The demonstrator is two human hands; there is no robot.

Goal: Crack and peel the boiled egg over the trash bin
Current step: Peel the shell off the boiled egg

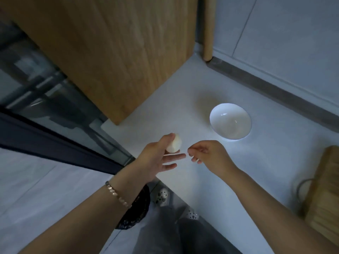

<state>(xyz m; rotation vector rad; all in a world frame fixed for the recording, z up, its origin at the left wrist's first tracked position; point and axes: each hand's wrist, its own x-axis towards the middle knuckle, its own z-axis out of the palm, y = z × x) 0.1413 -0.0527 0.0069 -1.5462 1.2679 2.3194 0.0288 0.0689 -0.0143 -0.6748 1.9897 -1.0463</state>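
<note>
Your hands work above the white countertop [183, 99], not the dark trash bin [135, 208] below. Shell may drop there. Your left hand [156, 158] pinches the egg [174, 144]; right hand [207, 154] pinched, contents indiscernible.

text: none legible | labels: none | numbers: none
</note>
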